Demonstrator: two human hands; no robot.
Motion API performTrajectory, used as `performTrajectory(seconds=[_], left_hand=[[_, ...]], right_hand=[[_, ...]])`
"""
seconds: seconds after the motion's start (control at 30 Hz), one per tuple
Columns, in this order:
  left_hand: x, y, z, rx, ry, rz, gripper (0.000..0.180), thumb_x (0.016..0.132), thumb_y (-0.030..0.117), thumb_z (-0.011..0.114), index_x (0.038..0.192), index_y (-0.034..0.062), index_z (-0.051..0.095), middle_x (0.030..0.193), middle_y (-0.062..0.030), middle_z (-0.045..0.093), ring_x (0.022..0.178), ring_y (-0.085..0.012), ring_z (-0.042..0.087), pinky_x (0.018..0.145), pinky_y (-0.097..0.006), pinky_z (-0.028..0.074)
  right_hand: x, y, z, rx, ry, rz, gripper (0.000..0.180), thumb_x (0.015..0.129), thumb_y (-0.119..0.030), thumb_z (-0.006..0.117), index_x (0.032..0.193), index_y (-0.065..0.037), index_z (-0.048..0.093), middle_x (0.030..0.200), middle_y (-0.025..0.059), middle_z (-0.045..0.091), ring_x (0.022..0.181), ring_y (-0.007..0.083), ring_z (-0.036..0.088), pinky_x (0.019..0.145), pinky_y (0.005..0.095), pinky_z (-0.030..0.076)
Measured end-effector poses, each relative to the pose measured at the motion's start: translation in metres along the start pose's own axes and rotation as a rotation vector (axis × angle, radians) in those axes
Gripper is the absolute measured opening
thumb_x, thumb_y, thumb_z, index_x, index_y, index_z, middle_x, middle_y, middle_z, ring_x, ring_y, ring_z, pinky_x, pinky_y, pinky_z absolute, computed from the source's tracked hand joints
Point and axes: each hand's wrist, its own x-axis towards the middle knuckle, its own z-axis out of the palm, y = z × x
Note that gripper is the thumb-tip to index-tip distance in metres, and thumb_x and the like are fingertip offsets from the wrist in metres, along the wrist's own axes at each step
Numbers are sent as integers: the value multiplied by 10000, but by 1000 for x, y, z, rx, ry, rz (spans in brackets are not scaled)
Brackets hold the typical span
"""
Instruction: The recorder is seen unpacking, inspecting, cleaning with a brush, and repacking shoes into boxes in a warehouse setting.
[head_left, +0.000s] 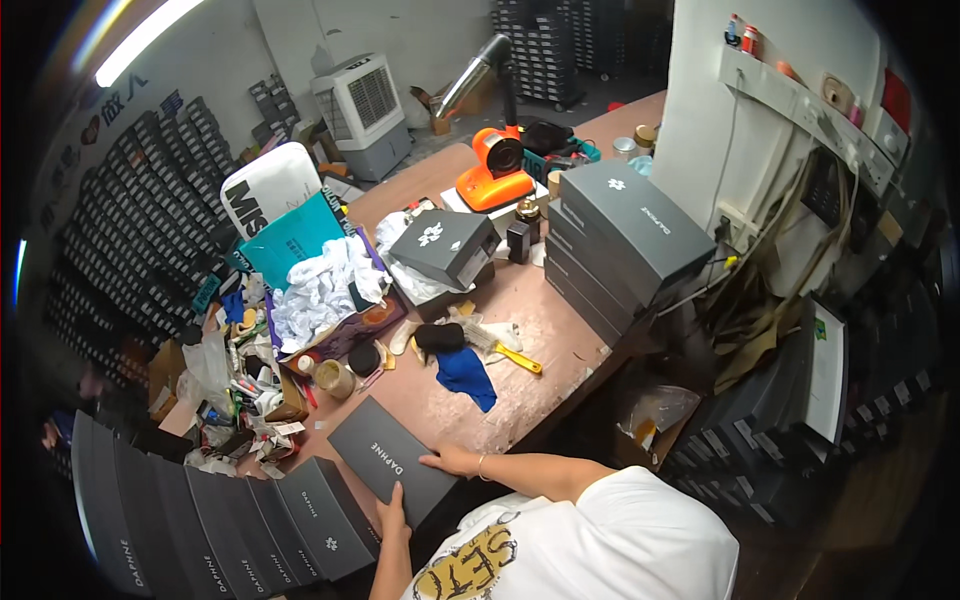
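A dark grey shoe box with pale lettering lies tilted at the near edge of the table, in front of my body. My left hand grips its near side, thumb up on the lid and the other fingers mostly hidden. At its right side, my right hand is closed round the edge with the thumb on top. Left of it, another grey shoe box stands at the end of a row of similar boxes. Beyond my right hand lies a blue cloth beside a yellow-handled brush.
A stack of grey shoe boxes stands at the table's right. Farther back are an orange blower, a box on white paper, and a bin of crumpled white paper. A jar and clutter fill the left side.
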Motion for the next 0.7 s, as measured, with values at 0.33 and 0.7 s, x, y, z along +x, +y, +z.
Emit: performTrajectory(seconds=[0.33, 0.7], left_hand=[[-8, -17, 0, -273, 22, -184, 574, 857, 178, 678, 1323, -32, 417, 1258, -157, 528, 1155, -282, 505, 973, -388, 416], [-110, 219, 147, -521, -1004, 693, 600, 921, 192, 571, 1403, -60, 318, 1394, -216, 427, 1276, -291, 446, 1080, -403, 325]], right_hand=[[-14, 21, 0, -36, -92, -66, 762, 894, -476, 546, 1371, 85, 351, 1356, 295, 432, 1284, 374, 417, 1079, 387, 309], [-235, -184, -322, 254, 361, -387, 724, 820, -270, 598, 1431, 3, 324, 1467, 147, 339, 1363, 237, 316, 1114, 362, 245]])
